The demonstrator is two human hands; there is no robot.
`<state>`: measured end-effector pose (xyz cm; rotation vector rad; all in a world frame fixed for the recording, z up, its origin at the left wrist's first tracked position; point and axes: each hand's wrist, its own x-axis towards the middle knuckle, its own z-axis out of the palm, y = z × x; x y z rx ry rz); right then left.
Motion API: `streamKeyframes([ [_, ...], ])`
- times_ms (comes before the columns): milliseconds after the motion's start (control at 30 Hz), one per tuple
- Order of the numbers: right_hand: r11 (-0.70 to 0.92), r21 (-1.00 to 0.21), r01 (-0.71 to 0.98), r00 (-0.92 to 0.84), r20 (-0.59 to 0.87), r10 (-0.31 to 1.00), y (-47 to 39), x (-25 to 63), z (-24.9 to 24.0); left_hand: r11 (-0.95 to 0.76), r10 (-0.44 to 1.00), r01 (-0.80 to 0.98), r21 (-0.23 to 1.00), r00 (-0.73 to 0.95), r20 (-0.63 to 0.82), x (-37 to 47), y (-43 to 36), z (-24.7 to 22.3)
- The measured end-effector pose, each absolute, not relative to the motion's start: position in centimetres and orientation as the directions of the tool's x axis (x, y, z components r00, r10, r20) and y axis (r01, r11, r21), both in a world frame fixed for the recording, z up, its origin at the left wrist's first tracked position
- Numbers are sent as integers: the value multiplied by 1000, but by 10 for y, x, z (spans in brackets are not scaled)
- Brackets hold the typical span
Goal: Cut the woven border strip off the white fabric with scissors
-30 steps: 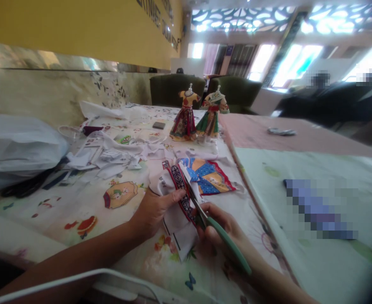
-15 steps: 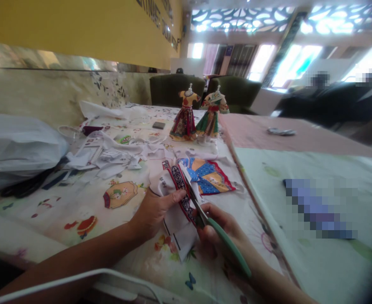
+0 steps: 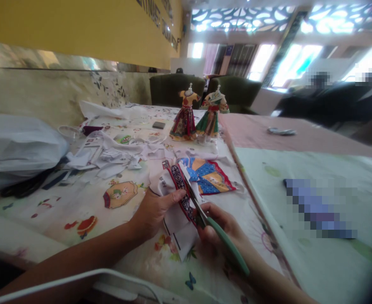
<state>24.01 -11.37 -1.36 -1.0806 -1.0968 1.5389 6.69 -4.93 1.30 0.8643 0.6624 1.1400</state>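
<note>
Green-handled scissors (image 3: 227,241) on a patterned strip (image 3: 177,177): slow and straight wins

Head view, the only one I've got on this feed. Left hand (image 3: 154,207) is pinching the strip, thumb on top, its other fingers mostly out of sight. Right hand (image 3: 216,226) is wrapped round the scissors, with the blades lying along the strip's right-hand edge. Can't tell how wide the blades are parted.

How I'd do this bit: follow the red border in short snips, and turn the work with the left hand rather than twisting the right wrist. I'd hold it taut too, and mind that left thumb, since it sits near the blades. Biggest risk imo is nicking the printed pattern.

Looks-wise, the strip is dark with pale scrolly motifs and red edging, slanting over the bench (image 3: 78,198) between both hands. It seems to be part of a white piece (image 3: 187,240) with some small print and a black line; cloth or paper, no idea. Just beyond sits a blue-and-orange piece (image 3: 209,177) with red trim.
</note>
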Motion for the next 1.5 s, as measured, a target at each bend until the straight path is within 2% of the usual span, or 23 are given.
streamKeyframes([
  [167,-134,-981,-138,-213,-103,971,-109,244,-11,203,956,-487,849,285,-65,67,-49,14],
  [333,-155,-972,-177,-233,-111,966,-111,244,-11,242,947,-502,830,306,-91,68,-50,14],
  [667,-163,-971,-174,-259,-115,959,-111,246,-16,209,948,-493,844,315,-51,67,-50,11],
  [1133,-194,-949,-250,-248,-131,960,-114,243,-19,221,942,-490,843,330,-54,67,-49,10],
  [1500,-206,-936,-285,-220,-145,965,-114,240,-21,168,949,-464,870,316,-14,67,-48,9],
])
